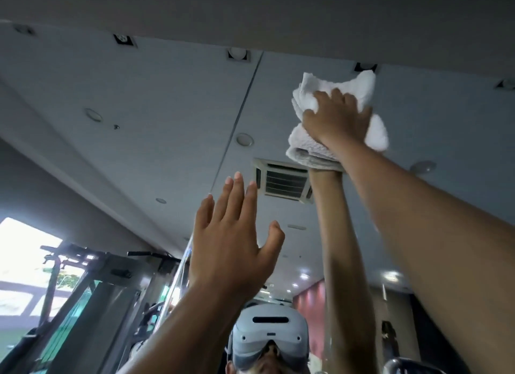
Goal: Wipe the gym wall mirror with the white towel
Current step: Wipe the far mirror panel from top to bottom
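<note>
The right grip [337, 120] is raised high, its fingers curled into the bunched towel [306, 148], pressing it against the mirror [139, 95] near its top edge. The left grip [231, 245] is lower, spread with straight fingers, close to the glass; whether it touches cannot be told. A headset [270, 334] shows in the reflection.

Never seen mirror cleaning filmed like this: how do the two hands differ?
The right hand grips the towel; the left hand holds nothing. The right hand is curled, the left hand flat with straight fingers. The right hand is higher than the left hand. Both are raised toward the mirror.
</note>
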A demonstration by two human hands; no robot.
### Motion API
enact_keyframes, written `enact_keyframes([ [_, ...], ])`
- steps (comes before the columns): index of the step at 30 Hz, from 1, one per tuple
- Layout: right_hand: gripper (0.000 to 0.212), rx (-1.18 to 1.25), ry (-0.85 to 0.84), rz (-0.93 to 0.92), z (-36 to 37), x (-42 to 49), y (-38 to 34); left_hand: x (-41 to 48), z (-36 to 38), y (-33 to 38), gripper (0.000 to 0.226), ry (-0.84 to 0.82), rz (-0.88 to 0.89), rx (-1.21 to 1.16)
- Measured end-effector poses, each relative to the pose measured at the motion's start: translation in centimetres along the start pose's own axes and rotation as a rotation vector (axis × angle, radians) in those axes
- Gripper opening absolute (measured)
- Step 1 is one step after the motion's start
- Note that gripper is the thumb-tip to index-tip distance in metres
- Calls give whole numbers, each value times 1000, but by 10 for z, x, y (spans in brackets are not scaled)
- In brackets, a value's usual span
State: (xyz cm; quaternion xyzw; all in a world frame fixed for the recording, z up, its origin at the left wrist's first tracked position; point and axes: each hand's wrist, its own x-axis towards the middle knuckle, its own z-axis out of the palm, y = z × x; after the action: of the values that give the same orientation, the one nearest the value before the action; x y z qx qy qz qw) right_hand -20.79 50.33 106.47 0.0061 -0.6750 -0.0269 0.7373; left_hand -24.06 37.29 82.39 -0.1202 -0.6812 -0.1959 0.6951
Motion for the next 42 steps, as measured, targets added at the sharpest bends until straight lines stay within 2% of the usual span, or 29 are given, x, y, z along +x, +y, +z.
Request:
enact_keyframes([
  [2,51,-2,-28,-119,-1,-8,-29,-1,-1,-2,87,14,-28,-7],
  [4,53,3,-87,-391,-4,-20,-47,1,-3,-3,89,24,-54,9],
  [6,56,17,-186,-670,-11,-35,-48,2,-3,-4,91,25,-69,17],
  [8,63,81,-255,-788,-19,-39,-30,1,-3,-4,91,20,-63,10],
  [10,63,93,-212,-687,-19,-23,-7,0,-3,-5,91,19,-52,3],
  [12,58,73,-81,-390,-11,-3,2,0,-3,-5,90,10,-33,-3],
  [14,54,44,6,-121,1,4,-27,1,-1,-6,89,25,-27,-13],
  [15,53,32,11,-76,6,2,-50,0,1,-7,88,33,-30,-17],
  [16,52,22,13,-99,9,-3,-72,-1,2,-8,86,49,-23,-17],
  [19,53,40,-14,-350,10,-31,-114,-11,1,-13,80,70,2,-20],
  [23,55,84,-169,-700,0,-55,-81,-23,0,-21,78,56,38,-2],
  [24,57,84,-199,-730,-5,-52,-66,-23,0,-22,78,62,39,5],
  [26,57,84,-189,-611,-11,-29,-41,-23,0,-22,77,68,38,5],
  [28,53,82,-117,-358,-7,-15,-31,-25,2,-22,77,50,40,7],
  [30,52,62,-8,-199,3,-21,-49,-26,1,-23,76,54,47,9],
  [31,51,56,35,-176,5,-31,-64,-25,0,-24,77,65,48,5],
  [33,51,76,34,-271,5,-59,-89,-24,0,-24,78,74,49,13],
  [35,53,89,-47,-513,2,-85,-91,-24,-1,-24,77,72,48,43],
  [38,63,94,-193,-856,-14,-92,-50,-25,-3,-22,79,29,40,57],
  [39,66,82,-224,-870,-19,-81,-34,-26,-4,-22,80,27,34,49],
  [40,66,65,-238,-808,-22,-66,-20,-26,-4,-22,81,27,30,39],
  [42,61,61,-197,-562,-22,-38,-1,-27,-3,-22,82,8,23,31],
])
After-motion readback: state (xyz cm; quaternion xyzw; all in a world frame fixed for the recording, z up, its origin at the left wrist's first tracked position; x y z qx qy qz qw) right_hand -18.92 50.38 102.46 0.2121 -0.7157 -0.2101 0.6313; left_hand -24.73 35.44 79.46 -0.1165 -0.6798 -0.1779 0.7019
